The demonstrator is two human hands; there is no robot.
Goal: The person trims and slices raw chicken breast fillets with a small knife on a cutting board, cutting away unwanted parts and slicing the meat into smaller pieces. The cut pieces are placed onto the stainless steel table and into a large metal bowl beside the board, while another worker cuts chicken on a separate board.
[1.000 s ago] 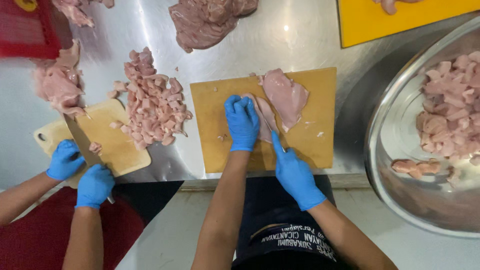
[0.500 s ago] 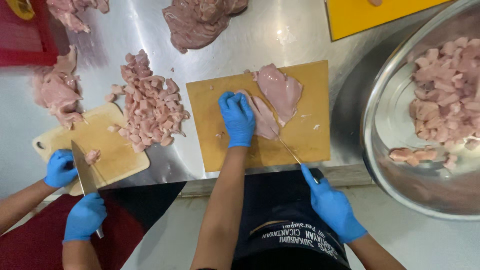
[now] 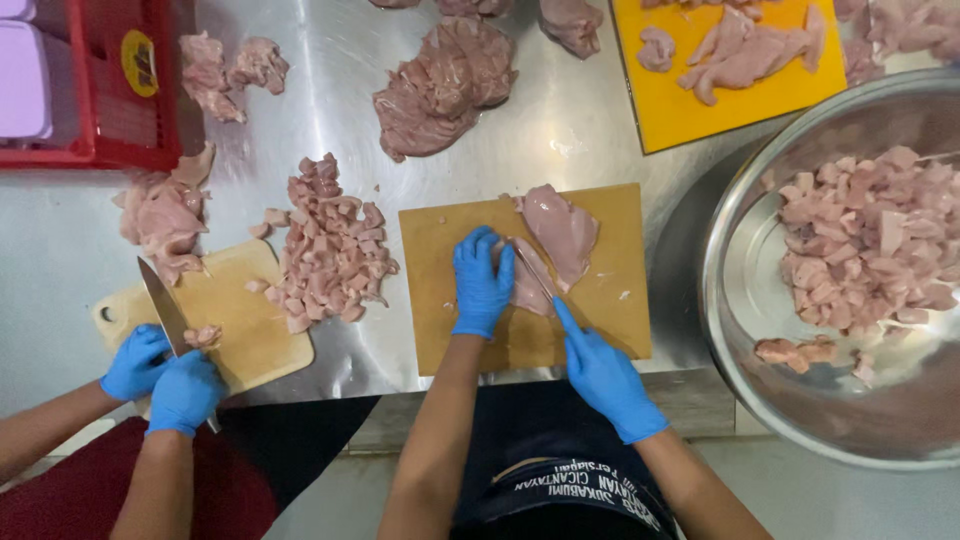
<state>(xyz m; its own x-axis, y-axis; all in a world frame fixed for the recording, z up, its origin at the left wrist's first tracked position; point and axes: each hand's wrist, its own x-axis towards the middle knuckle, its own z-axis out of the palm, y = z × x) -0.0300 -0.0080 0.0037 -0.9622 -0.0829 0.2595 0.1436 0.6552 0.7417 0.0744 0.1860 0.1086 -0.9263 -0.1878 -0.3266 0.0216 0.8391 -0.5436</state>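
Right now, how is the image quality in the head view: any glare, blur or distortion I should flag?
Head view: bright glare streaks on the steel table; the metal bowl bulges at the right edge, a wide-angle warp. The left hand, right hand, knife and raw chicken piece on the brown cutting board look sharp, evenly lit, with only soft shadows.

My single view — head camera, looking straight down, close over the cutting board on the steel table.

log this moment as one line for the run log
left hand: pressing chicken piece | right hand: knife cutting it | on: tan cutting board | nearby: metal bowl
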